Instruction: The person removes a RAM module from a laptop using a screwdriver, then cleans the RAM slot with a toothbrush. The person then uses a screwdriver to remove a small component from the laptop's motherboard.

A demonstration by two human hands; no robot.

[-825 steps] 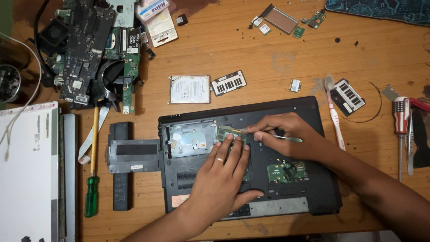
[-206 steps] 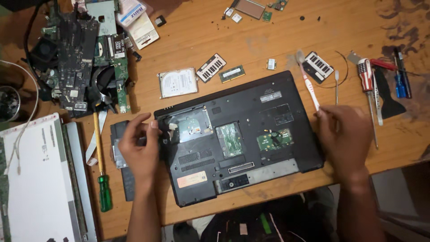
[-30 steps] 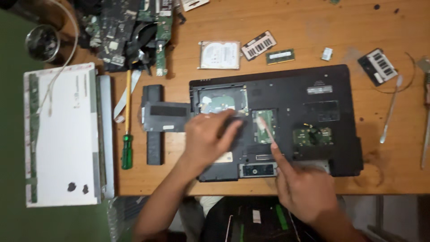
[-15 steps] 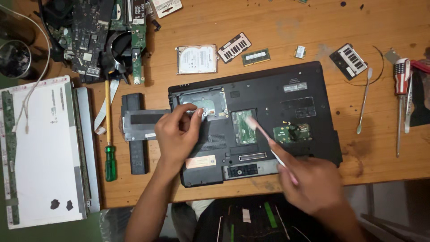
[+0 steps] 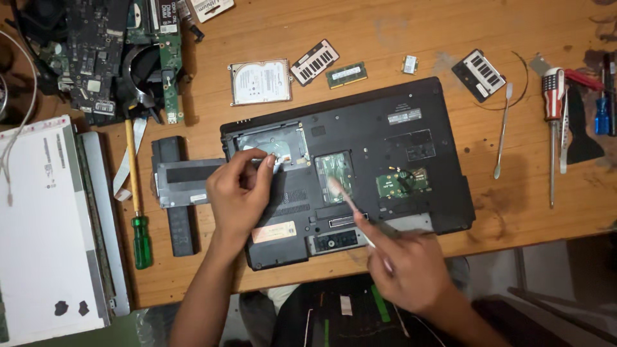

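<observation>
Upturned black laptop (image 5: pixel 360 160) lying on the wooden worktop (image 5: pixel 385 32), long axis running left to right, left hand (image 5: pixel 241 186) pinching at its open drive bay, right hand (image 5: pixel 411 270) gripping a thin white tool (image 5: pixel 350 202) slanting up-left toward its memory slot.

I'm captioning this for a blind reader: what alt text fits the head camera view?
Two bare hands work on an upturned black laptop with its bays open on a wooden table. The left hand pinches something small at the drive bay; the right hand points a thin white tool at the memory slot.
</observation>
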